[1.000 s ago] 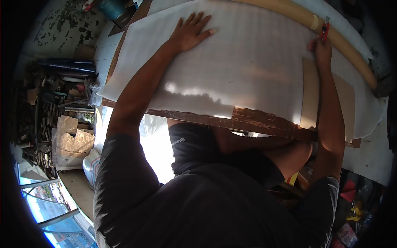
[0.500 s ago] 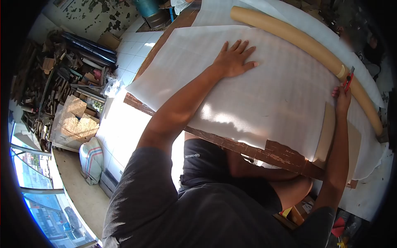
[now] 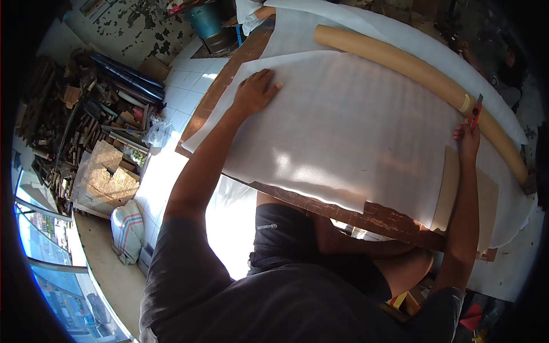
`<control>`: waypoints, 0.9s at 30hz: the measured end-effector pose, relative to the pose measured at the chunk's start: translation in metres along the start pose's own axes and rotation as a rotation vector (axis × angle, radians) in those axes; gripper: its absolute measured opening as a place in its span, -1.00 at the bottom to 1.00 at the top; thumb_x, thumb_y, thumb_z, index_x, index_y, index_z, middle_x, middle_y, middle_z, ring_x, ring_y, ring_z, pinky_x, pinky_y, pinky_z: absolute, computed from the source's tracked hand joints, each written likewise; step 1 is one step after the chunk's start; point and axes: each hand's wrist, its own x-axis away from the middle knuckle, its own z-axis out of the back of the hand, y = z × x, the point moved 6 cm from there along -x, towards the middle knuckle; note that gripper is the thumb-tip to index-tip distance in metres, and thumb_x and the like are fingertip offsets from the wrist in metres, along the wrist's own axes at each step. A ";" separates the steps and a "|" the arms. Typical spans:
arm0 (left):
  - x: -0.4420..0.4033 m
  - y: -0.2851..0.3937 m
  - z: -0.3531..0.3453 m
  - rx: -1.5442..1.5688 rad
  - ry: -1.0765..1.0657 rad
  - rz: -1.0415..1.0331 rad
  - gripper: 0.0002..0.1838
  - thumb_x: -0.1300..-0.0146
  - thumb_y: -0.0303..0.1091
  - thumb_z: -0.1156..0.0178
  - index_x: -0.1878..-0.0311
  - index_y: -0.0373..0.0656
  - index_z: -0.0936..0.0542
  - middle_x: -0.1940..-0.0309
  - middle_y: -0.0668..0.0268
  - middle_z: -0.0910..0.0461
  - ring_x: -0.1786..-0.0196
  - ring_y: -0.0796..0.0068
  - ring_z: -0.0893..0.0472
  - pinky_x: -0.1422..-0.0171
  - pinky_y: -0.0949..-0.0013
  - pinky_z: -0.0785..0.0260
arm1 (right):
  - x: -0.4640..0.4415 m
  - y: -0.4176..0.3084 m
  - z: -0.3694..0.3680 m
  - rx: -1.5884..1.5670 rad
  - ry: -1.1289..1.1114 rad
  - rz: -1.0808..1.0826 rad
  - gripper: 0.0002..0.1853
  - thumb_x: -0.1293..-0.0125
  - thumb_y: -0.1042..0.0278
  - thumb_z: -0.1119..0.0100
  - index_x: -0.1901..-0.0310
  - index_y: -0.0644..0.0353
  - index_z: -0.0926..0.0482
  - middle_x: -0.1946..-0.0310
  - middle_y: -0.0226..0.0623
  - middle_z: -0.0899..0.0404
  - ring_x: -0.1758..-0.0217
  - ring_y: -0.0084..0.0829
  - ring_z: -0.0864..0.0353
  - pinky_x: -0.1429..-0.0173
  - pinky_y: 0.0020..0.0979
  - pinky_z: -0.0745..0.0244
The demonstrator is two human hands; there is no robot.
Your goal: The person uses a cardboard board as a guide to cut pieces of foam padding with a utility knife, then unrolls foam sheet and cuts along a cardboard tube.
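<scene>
A white translucent foam sheet (image 3: 331, 131) covers much of the worn brown table (image 3: 394, 220). Near the sheet's left end, my left hand (image 3: 256, 92) lies on it with the fingers stretched out. My right hand (image 3: 468, 140) is closed around a red box cutter (image 3: 475, 112), its blade pointing up and away from me. Just beyond that hand runs a long brown cardboard tube (image 3: 394, 60), lying across the sheet. Flat brown cardboard pieces (image 3: 448, 188) lie by my right forearm.
More white foam (image 3: 423, 34) lies behind the tube. Scrap wood (image 3: 68, 126) is heaped at the left, near a white striped sack (image 3: 127, 228). A person's arm (image 3: 264, 12) shows at the table's far end, and another person (image 3: 510, 71) is dimly visible at far right.
My left hand has slid left across the foam sheet towards its left end. My right hand still holds the box cutter and has shifted only slightly in view.
</scene>
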 end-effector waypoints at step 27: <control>-0.065 0.016 -0.011 0.008 0.346 -0.099 -0.57 -0.42 -0.10 -0.25 -0.24 -0.08 -0.61 -0.18 0.14 -0.66 -0.27 0.09 -0.60 -0.45 -0.03 -0.29 | 0.013 -0.016 -0.010 0.045 -0.005 -0.018 -0.77 -0.63 0.18 -0.05 -0.03 0.19 -0.47 0.38 -0.33 -0.55 0.43 -0.53 -0.53 0.33 -0.46 -0.49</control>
